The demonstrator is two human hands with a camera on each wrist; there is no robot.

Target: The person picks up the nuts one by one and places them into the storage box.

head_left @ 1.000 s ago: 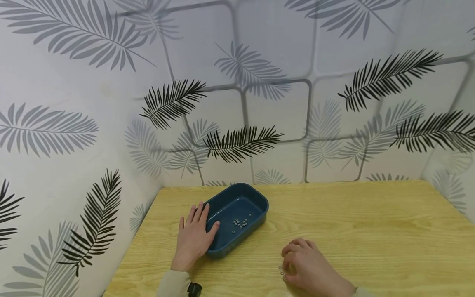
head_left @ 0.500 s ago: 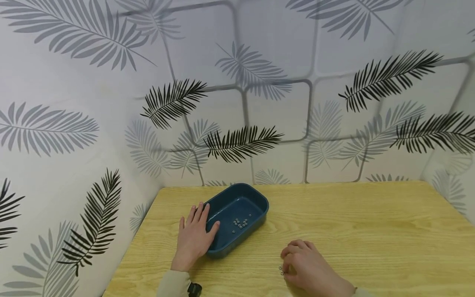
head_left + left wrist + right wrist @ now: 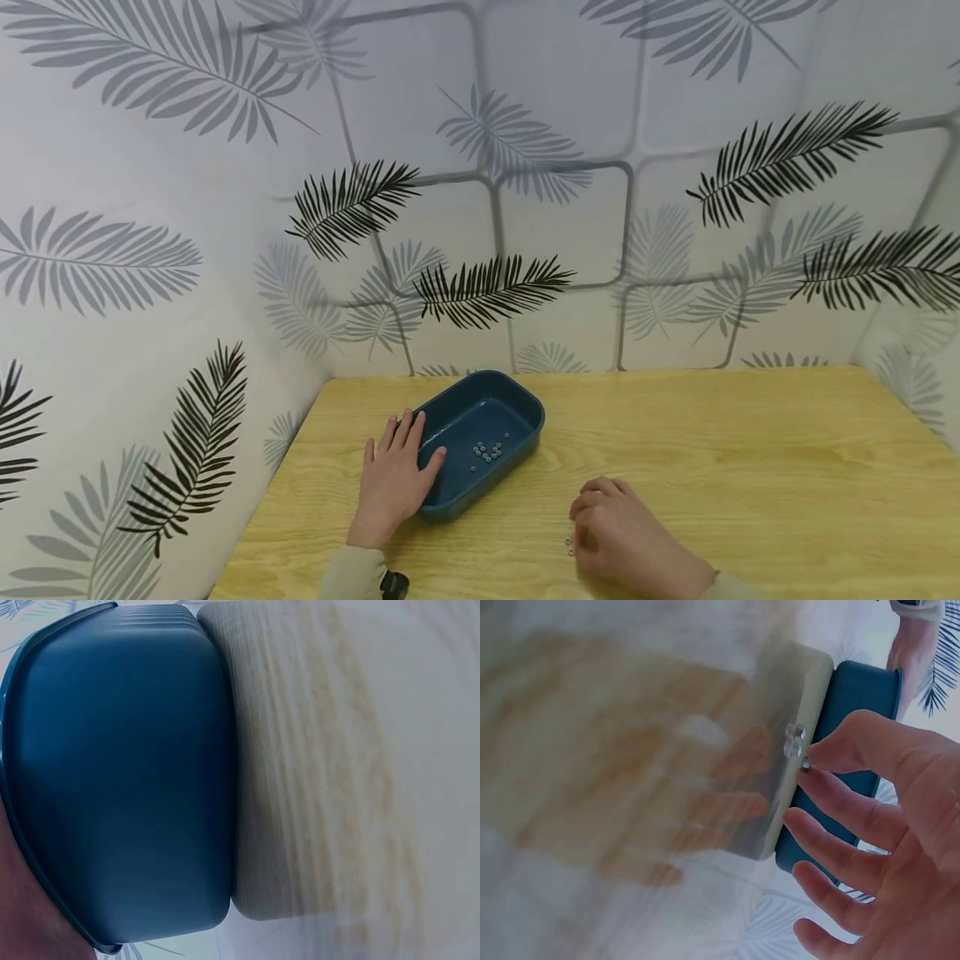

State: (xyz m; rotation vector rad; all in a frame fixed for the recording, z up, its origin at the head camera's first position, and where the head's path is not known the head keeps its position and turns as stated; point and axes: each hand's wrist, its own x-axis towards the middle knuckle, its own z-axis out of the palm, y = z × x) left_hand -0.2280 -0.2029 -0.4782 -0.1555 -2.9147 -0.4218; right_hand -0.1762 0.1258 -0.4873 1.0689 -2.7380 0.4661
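Observation:
In the head view, my left hand (image 3: 393, 483) rests on the near-left rim of a blue rectangular tray (image 3: 483, 498), fingers straight and thumb over the inner side. Several small metal nuts (image 3: 487, 456) lie on the tray floor. To the right, my right hand (image 3: 626, 533) is low over the table. Between its thumb and index fingertip it pinches one small nut (image 3: 806, 764), seen in the right wrist view; the other fingers are loosely bent. Beside these fingertips a few loose nuts (image 3: 569, 547) lie on the wood. The tray's outer wall (image 3: 127, 772) fills much of the left wrist view.
The light wood-grain table (image 3: 712, 442) extends to the right of the tray and meets a wall (image 3: 555, 225) printed with leaves at the back. A second leaf-patterned wall stands on the left. A dark watch-like band (image 3: 393, 585) sits at the left wrist.
My right hand has drawn its thumb and index finger together on a nut near the table, with its place barely shifted. The left hand and the tray stay put.

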